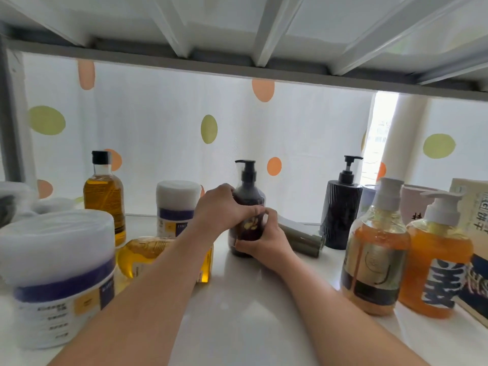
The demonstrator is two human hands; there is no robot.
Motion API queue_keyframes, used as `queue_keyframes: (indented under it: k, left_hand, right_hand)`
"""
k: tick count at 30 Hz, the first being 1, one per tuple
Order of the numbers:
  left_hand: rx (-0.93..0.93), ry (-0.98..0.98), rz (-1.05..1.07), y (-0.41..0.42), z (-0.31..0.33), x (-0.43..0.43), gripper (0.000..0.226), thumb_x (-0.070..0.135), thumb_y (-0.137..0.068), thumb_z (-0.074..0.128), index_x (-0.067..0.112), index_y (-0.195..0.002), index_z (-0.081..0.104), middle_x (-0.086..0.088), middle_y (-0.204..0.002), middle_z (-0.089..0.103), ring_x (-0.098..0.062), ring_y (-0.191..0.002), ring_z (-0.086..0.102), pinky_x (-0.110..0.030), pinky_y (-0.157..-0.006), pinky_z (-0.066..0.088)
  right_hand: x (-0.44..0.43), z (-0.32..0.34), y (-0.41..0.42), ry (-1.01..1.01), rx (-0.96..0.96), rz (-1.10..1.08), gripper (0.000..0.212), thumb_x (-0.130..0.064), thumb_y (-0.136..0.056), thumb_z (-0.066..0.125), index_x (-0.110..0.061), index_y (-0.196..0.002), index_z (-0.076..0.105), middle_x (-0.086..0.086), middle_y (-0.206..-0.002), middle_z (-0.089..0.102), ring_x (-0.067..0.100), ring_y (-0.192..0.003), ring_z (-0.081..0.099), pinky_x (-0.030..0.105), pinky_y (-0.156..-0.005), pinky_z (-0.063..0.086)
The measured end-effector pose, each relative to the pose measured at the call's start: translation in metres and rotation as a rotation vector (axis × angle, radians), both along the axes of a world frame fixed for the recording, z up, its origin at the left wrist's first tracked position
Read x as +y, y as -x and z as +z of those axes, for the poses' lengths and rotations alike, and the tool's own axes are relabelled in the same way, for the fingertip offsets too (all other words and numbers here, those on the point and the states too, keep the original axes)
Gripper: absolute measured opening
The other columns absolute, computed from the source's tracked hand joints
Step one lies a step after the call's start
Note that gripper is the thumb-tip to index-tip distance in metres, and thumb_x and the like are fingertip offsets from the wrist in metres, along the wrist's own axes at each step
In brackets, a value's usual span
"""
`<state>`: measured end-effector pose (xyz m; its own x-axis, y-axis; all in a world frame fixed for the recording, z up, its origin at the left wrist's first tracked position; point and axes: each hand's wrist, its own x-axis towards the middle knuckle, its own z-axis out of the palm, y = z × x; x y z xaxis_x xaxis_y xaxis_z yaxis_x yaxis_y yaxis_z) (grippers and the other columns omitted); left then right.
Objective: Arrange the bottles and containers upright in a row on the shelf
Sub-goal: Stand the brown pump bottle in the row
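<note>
Both hands (224, 207) (264, 243) grasp the upright dark pump bottle (247, 207); the yellow bottle (148, 256) and grey tube (301, 240) lie flat.

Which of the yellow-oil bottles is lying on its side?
The yellow bottle under the left forearm, in front of the small white jar. The black-capped oil bottle behind it stands upright.

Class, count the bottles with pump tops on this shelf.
4: a dark pump bottle held in both hands at centre, a black ribbed one behind right, and two amber ones front right. Others may be hidden.
</note>
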<state>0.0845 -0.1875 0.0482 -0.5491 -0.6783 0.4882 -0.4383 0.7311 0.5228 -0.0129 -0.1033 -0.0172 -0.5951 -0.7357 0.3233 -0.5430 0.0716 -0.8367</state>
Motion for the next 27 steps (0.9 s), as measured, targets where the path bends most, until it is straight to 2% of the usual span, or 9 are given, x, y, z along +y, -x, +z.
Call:
queue_keyframes:
  k: [3, 6, 9, 14, 19, 27]
  left_hand:
    - [-0.004, 0.040, 0.067, 0.002, -0.003, -0.001, 0.072, 0.072, -0.063, 0.066, 0.019, -0.111, 0.055, 0.003, -0.097, 0.065, -0.021, -0.093, 0.061, -0.028, -0.073, 0.045]
    - [-0.019, 0.002, -0.025, -0.001, -0.008, -0.005, 0.071, 0.054, -0.068, 0.075, 0.017, -0.122, 0.046, 0.001, -0.103, 0.057, -0.023, -0.101, 0.059, -0.032, -0.082, 0.049]
    - [-0.010, -0.050, -0.113, -0.005, -0.010, -0.006, 0.078, 0.039, -0.070, 0.079, 0.014, -0.130, 0.037, 0.002, -0.102, 0.044, -0.025, -0.107, 0.056, -0.035, -0.088, 0.049]
    - [-0.011, -0.012, -0.089, -0.003, -0.010, -0.006, 0.077, 0.041, -0.070, 0.079, 0.012, -0.129, 0.037, 0.003, -0.100, 0.042, -0.026, -0.108, 0.057, -0.033, -0.087, 0.048]
    - [-0.014, -0.010, -0.060, -0.001, -0.010, -0.002, 0.074, 0.042, -0.071, 0.078, 0.011, -0.125, 0.039, 0.001, -0.094, 0.040, -0.028, -0.106, 0.059, -0.035, -0.087, 0.048]
    - [-0.077, 0.022, 0.014, 0.002, -0.009, 0.001, 0.072, 0.045, -0.070, 0.077, 0.008, -0.120, 0.041, -0.001, -0.090, 0.039, -0.029, -0.102, 0.060, -0.034, -0.083, 0.048]
  right_hand:
    - [-0.006, -0.001, -0.002, 0.024, 0.044, -0.028, 0.072, -0.026, -0.067, 0.082, -0.021, -0.120, 0.033, 0.000, -0.114, 0.055, 0.015, -0.103, 0.055, 0.011, -0.067, 0.041]
    - [-0.009, 0.001, -0.002, 0.055, 0.063, -0.026, 0.065, -0.028, -0.066, 0.084, -0.022, -0.117, 0.046, -0.003, -0.113, 0.058, 0.013, -0.103, 0.058, 0.013, -0.070, 0.042]
    - [-0.007, 0.001, 0.000, 0.041, 0.051, 0.002, 0.062, -0.032, -0.067, 0.084, -0.026, -0.119, 0.050, -0.009, -0.106, 0.064, 0.009, -0.096, 0.062, 0.015, -0.074, 0.044]
    - [-0.004, -0.001, 0.000, 0.031, 0.043, 0.026, 0.075, -0.027, -0.070, 0.081, -0.025, -0.132, 0.039, -0.004, -0.111, 0.063, 0.014, -0.103, 0.062, 0.021, -0.082, 0.045]
    - [-0.013, -0.005, 0.003, 0.015, 0.126, -0.061, 0.073, -0.034, -0.065, 0.083, -0.021, -0.126, 0.046, 0.004, -0.116, 0.056, 0.017, -0.105, 0.058, 0.023, -0.082, 0.045]
    - [-0.010, 0.000, 0.006, -0.044, 0.139, -0.044, 0.057, -0.027, -0.066, 0.081, -0.020, -0.115, 0.052, 0.003, -0.110, 0.060, 0.017, -0.099, 0.060, 0.024, -0.079, 0.047]
